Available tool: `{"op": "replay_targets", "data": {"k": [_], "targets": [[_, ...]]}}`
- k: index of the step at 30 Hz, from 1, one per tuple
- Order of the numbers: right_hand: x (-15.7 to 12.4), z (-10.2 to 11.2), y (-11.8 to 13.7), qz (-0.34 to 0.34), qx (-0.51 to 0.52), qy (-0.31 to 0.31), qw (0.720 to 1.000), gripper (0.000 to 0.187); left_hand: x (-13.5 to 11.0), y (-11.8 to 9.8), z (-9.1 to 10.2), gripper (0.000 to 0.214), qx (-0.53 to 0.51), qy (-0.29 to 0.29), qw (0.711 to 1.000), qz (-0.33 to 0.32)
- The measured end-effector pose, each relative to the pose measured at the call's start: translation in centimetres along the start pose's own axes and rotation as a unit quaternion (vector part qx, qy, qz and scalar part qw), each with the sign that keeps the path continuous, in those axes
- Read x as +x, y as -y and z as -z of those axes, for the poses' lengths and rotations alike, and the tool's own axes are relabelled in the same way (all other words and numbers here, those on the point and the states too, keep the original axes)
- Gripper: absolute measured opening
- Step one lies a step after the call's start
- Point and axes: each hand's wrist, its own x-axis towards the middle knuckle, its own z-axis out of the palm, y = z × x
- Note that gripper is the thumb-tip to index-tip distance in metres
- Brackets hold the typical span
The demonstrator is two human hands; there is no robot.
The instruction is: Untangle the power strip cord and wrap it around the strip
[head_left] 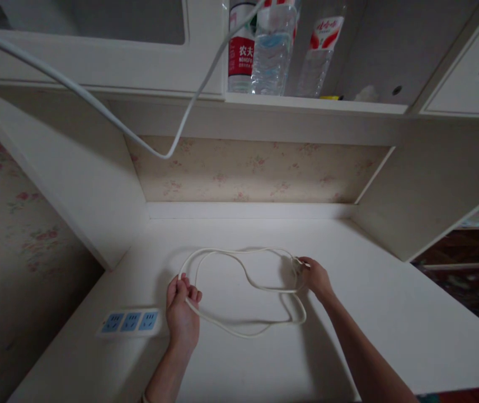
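**Q:** On the left of the desk [390,324], what lies there?

**A:** One power strip [130,322] with three blue sockets. Next, the left hand [182,313], grip closed on one white cable [243,251]. The right hand [315,278] pinches its far side, seemingly to keep the loops spread flat on the desk. Three bottles [273,50] stand on the shelf above.

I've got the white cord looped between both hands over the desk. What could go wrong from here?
1. The cord lies in uneven loops that cross between the left hand and right hand; they may tangle or slip loose.
2. The power strip lies right beside the left hand; a sweep could knock it.
3. The hanging cable runs overhead past the bottles; raised hands might snag it.
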Motion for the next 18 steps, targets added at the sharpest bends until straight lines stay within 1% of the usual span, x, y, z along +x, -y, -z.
{"op": "replay_targets", "data": {"k": [4,9,13,15,18], "targets": [[0.0,-0.3,-0.3,0.002,0.024,0.018,1.0,0.041,-0.3,0.1,0.1,0.028,0.017,0.009,1.0,0.007],[0.2,0.1,0.5,0.011,0.02,0.052,0.998,0.041,-0.9,0.1,0.0,0.029,0.036,0.024,0.999,0.007],[0.4,0.3,1.5,0.026,-0.006,0.071,0.997,0.041,-1.5,0.1,-0.1,0.028,0.042,0.064,0.997,0.004],[0.3,0.4,2.3,0.037,-0.018,0.071,0.997,0.037,-1.9,0.0,-0.2,0.027,0.042,0.084,0.996,0.002],[0.1,0.6,3.7,0.064,-0.017,0.058,0.996,0.023,-2.4,-0.3,-0.3,0.024,0.042,0.111,0.993,-0.003]]}}
